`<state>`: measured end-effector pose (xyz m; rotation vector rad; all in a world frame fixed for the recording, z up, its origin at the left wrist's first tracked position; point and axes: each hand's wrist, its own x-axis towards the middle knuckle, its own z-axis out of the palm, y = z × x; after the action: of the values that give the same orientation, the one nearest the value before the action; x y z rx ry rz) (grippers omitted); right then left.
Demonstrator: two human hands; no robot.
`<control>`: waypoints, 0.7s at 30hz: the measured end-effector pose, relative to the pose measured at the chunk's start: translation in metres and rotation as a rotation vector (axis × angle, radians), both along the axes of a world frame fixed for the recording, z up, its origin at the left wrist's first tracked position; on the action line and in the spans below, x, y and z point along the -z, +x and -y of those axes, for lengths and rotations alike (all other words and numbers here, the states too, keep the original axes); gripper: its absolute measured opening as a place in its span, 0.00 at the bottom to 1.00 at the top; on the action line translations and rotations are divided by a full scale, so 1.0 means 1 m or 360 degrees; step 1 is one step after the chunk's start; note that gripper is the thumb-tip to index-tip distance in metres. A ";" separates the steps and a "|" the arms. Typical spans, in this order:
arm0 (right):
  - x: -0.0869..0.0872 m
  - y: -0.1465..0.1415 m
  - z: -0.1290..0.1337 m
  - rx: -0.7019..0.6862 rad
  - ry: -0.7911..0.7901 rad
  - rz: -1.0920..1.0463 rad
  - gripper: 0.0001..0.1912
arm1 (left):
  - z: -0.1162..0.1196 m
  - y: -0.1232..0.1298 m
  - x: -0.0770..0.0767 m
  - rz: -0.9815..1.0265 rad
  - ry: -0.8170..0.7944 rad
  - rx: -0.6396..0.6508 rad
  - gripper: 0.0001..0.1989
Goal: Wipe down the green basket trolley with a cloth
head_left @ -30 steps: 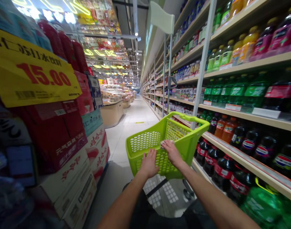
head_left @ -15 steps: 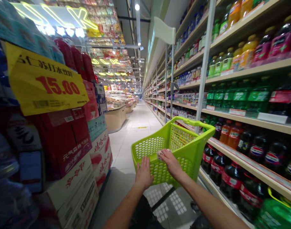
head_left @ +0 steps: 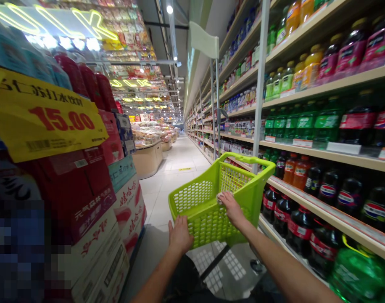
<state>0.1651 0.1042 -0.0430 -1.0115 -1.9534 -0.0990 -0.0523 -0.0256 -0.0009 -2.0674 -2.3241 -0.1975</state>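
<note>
A lime-green shopping cart (head_left: 211, 225) with pierced plastic sides stands just in front of me, its basket seen from the side. My right hand (head_left: 233, 208) is closed on a crumpled whitish cloth (head_left: 222, 197) and presses it on the near top rim. Against the near left corner of the cart lies my left hand (head_left: 180, 234), fingers stretched out over the rim and the thumb apart. Nothing shows in that hand. The inside bottom of the basket is mostly hidden by its near wall.
Shelves of soda bottles (head_left: 328, 248) run along the right, close to the cart. Stacked drink cartons (head_left: 129, 210) with a yellow price sign (head_left: 54, 118) stand on the left. A tiled aisle (head_left: 180, 162) leads away past a rounded goods counter (head_left: 148, 160). A metal post ladder (head_left: 216, 97) leans by the shelves.
My right hand has slid the cloth along the rim to the right. My left hand has shifted left and slightly down to the corner. The view has turned a little rightward.
</note>
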 end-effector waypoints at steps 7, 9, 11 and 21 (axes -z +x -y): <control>-0.013 -0.004 -0.007 -0.0005 -0.0115 0.0035 0.28 | -0.008 0.028 0.006 0.0032 -0.0069 0.0089 0.42; -0.005 -0.017 0.002 -0.0056 -0.0116 0.0069 0.27 | -0.010 0.040 0.009 0.0042 -0.0064 0.0135 0.43; 0.003 -0.027 0.013 -0.0131 -0.0092 0.0093 0.26 | -0.010 0.049 0.011 0.0059 -0.0065 0.0225 0.44; 0.019 -0.010 0.035 -0.0043 -0.0009 -0.0199 0.27 | -0.020 0.039 0.014 -0.0040 -0.0083 0.0372 0.41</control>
<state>0.1551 0.0690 -0.0622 -0.9719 -1.8535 -0.0144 -0.0135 -0.0052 -0.0151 -2.3496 -2.0910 -0.1152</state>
